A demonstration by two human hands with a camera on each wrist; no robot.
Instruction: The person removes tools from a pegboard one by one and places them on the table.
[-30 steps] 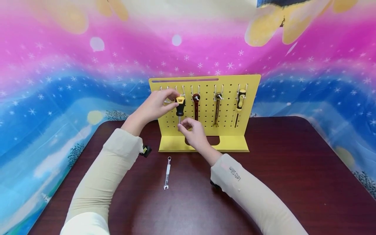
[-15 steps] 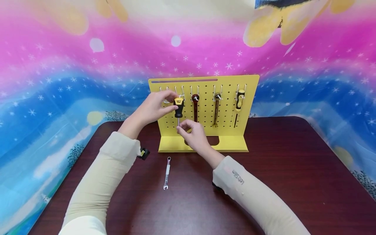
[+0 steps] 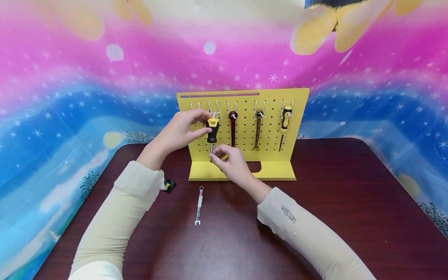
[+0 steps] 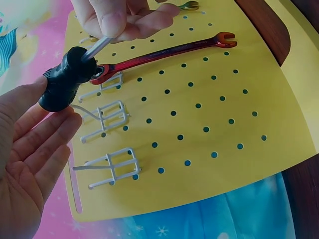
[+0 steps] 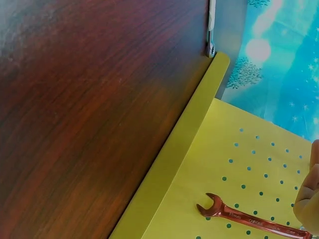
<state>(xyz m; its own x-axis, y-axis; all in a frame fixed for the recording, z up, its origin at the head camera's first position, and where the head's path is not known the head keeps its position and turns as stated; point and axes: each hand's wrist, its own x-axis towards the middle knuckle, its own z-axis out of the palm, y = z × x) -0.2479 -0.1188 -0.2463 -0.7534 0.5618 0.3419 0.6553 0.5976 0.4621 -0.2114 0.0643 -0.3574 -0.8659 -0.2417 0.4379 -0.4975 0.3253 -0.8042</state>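
Observation:
A screwdriver [image 3: 212, 135] with a black and yellow handle stands upright, tip down, in front of the pegboard's left half. The left hand [image 3: 180, 130] pinches its handle between thumb and fingers. Lower down, the right hand [image 3: 231, 161] pinches the metal shaft near its tip, which the fingers hide. In the left wrist view the handle [image 4: 67, 79] is held in front of the white wire hooks [image 4: 112, 117], apart from the board as far as I can tell. Only a bit of the right hand [image 5: 309, 191] shows at the right wrist view's edge.
The yellow pegboard [image 3: 273, 132] stands on the dark wooden table [image 3: 332, 202]. On it hang a red wrench [image 3: 233, 128], a brass-coloured wrench [image 3: 258, 130] and another screwdriver [image 3: 286, 118]. A silver combination wrench [image 3: 199, 206] lies on the table before the board.
Both hands have shifted slightly down and left in the head view, carrying the screwdriver with them. More of the hooks behind it shows. Their holds are unchanged.

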